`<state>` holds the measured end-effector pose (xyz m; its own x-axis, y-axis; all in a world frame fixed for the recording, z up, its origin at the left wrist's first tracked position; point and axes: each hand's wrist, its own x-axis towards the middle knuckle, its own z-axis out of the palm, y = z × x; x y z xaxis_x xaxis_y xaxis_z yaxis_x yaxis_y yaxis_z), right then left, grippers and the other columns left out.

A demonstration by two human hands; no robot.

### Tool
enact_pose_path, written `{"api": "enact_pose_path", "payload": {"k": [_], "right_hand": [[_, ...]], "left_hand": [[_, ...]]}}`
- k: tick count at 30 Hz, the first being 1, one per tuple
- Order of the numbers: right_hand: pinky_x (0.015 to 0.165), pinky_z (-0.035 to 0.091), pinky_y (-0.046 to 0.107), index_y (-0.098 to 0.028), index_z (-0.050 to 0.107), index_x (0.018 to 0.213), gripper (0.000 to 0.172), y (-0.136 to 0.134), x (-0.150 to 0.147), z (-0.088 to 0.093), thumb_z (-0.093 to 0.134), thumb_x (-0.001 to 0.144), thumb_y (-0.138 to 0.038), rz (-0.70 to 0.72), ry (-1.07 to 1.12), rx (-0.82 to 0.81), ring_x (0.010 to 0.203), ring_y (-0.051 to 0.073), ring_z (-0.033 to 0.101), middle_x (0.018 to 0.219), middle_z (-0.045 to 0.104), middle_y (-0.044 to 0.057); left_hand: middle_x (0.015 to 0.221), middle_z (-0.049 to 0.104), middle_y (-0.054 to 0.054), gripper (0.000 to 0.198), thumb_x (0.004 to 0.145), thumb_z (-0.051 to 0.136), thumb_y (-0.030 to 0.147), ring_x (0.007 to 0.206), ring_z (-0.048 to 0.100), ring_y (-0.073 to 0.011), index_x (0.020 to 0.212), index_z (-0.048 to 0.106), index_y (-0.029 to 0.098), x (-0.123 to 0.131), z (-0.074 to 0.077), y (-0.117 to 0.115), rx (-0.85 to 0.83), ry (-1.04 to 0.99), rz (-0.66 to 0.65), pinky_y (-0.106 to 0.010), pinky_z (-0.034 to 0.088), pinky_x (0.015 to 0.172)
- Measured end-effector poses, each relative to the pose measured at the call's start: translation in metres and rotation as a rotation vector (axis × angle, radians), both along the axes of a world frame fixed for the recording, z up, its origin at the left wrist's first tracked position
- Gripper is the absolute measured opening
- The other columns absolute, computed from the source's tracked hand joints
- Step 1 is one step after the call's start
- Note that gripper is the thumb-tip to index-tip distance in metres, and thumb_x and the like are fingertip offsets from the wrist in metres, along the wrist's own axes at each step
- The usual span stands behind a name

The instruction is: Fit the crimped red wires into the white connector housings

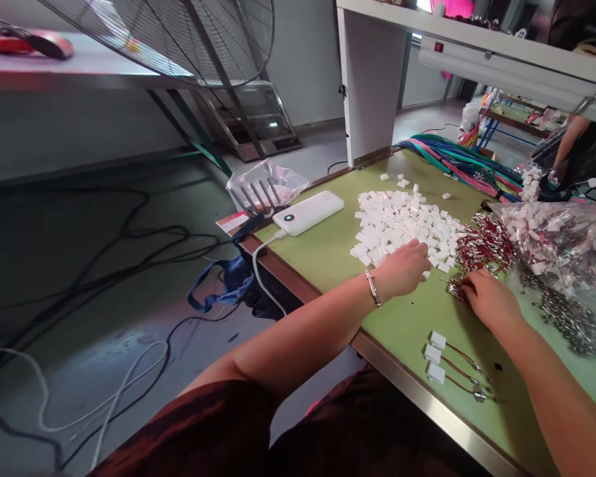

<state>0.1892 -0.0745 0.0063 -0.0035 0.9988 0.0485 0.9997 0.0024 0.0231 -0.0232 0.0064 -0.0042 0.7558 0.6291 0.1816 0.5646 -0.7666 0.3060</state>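
Observation:
My left hand, with a bracelet at its wrist, rests at the near edge of a pile of small white plastic connector housings. Its fingers are curled together, and anything they pinch is hidden. My right hand has thumb and fingers closed on short wires with metal ends. Just beyond it lies a heap of short red wires with metal terminals. Nearer the table's front edge lie three white housings in a row, each with a short reddish-brown wire ending in metal.
A white power bank with a plugged-in cable lies at the left table edge. Clear bags of white pieces and loose metal parts are at the right. Cable bundles lie behind. A large fan stands left; another person's arm shows far right.

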Motion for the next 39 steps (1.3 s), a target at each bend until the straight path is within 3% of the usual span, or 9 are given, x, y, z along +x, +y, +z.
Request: {"api": "enact_pose_path", "payload": {"k": [3,6,10,14,17,22,26,33,39], "right_hand": [[0.053,0.027,0.029,-0.020,0.065,0.082,0.017,0.005,-0.002,-0.003,0.052,0.090,-0.025,0.062,-0.004,0.019,0.065,0.015,0.054,0.091,0.063,0.005],[0.056,0.031,0.030,-0.019,0.063,0.082,0.018,0.003,0.000,-0.005,0.048,0.091,-0.024,0.112,0.042,0.077,0.067,0.017,0.055,0.091,0.063,0.007],[0.062,0.039,0.031,-0.020,0.060,0.084,0.016,-0.007,0.005,0.000,0.045,0.089,-0.023,0.103,0.253,0.223,0.072,0.020,0.059,0.085,0.066,0.007],[0.059,0.044,0.028,-0.021,0.059,0.088,0.016,-0.023,0.003,0.003,0.047,0.091,-0.032,0.064,0.524,0.296,0.060,0.017,0.059,0.070,0.066,0.002],[0.058,0.046,0.026,-0.020,0.060,0.087,0.017,-0.028,-0.002,-0.003,0.048,0.092,-0.030,0.111,0.638,0.311,0.061,0.016,0.060,0.072,0.068,0.002],[0.062,0.048,0.027,-0.020,0.065,0.084,0.020,-0.027,-0.014,-0.006,0.048,0.093,-0.026,0.238,0.656,0.381,0.068,0.016,0.062,0.075,0.068,0.003],[0.059,0.047,0.026,-0.020,0.064,0.081,0.019,-0.026,-0.021,-0.004,0.049,0.091,-0.023,0.303,0.625,0.466,0.063,0.015,0.059,0.070,0.065,0.003],[0.059,0.046,0.027,-0.020,0.062,0.085,0.018,-0.027,-0.021,-0.006,0.045,0.092,-0.020,0.290,0.559,0.544,0.064,0.016,0.059,0.071,0.065,0.004],[0.058,0.047,0.027,-0.019,0.064,0.088,0.020,-0.029,-0.026,-0.002,0.045,0.092,-0.024,0.337,0.514,0.502,0.063,0.015,0.059,0.072,0.067,0.005]], "left_hand": [[0.101,0.059,-0.011,0.009,0.083,0.067,0.019,0.097,0.050,-0.0234,0.089,0.072,0.014,0.003,-0.001,-0.001,0.026,-0.006,-0.025,-0.034,0.044,0.083],[0.102,0.062,-0.010,0.012,0.081,0.069,0.017,0.100,0.053,-0.0234,0.092,0.071,0.014,0.005,-0.001,0.000,-0.048,-0.059,-0.062,-0.035,0.044,0.089],[0.092,0.067,-0.007,0.022,0.083,0.064,0.017,0.088,0.059,-0.0190,0.105,0.069,0.016,0.003,0.004,0.000,-0.315,-0.267,-0.014,-0.032,0.047,0.083],[0.093,0.067,-0.003,0.048,0.081,0.062,0.018,0.079,0.061,-0.0145,0.129,0.060,0.024,0.000,0.008,0.000,-0.563,-0.485,0.037,-0.028,0.048,0.076],[0.091,0.067,-0.005,0.028,0.082,0.059,0.022,0.080,0.061,-0.0144,0.107,0.071,0.020,0.003,0.005,0.002,-0.639,-0.521,-0.026,-0.028,0.047,0.075],[0.070,0.067,-0.002,0.023,0.076,0.066,0.030,0.064,0.063,-0.0142,0.093,0.063,0.015,0.011,0.002,-0.001,-1.045,-0.585,0.083,-0.026,0.048,0.060],[0.058,0.062,0.001,0.026,0.072,0.069,0.039,0.053,0.057,-0.0113,0.078,0.057,0.017,0.012,0.002,-0.004,-1.077,-0.614,0.125,-0.023,0.043,0.052],[0.056,0.055,0.006,0.031,0.068,0.073,0.043,0.050,0.047,-0.0073,0.072,0.056,0.018,0.012,0.006,-0.009,-1.188,-0.628,0.048,-0.021,0.036,0.049],[0.063,0.062,0.002,0.039,0.070,0.074,0.046,0.057,0.054,-0.0105,0.094,0.067,0.017,0.007,-0.005,0.001,-1.182,-0.675,0.086,-0.022,0.040,0.053]]}}
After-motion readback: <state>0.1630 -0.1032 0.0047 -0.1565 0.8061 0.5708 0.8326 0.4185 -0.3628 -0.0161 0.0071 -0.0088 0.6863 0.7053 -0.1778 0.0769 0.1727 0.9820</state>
